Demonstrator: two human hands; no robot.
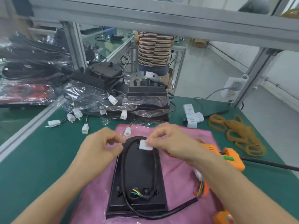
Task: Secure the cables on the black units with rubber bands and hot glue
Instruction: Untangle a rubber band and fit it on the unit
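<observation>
Lying flat on pink cloth (181, 178), black unit (137, 178) sits back-side up at bench centre – prob. so cable channel and wire exit face the worker. Green bench mat (40, 159) under the cloth. Beyond unit, stack of bagged units (113, 101) w/ white plugs spilling toward it; prob. the queue awaiting same treatment. Right of unit, orange glue gun (229, 157) parked within reach, nozzle side hidden behind the wrist. Further right of unit, heap of tan rubber bands (237, 135), also kept handy. Black cable (124, 167) looped round unit's back, tail running off near-right corner to coloured wires (200, 186). Near top of unit, white connector (144, 145) held over the cable loop, seemingly being lined up for banding or gluing.

Left hand (103, 144), at unit's top-left: fingers curled, tips pinching something pale and blurred – can't tell what, poss. film or a tab. Right hand (168, 139), at unit's top-right: fingers curled, thumb and forefinger pinching the white connector. No band or glue seen on this unit yet; judged early in step.
</observation>
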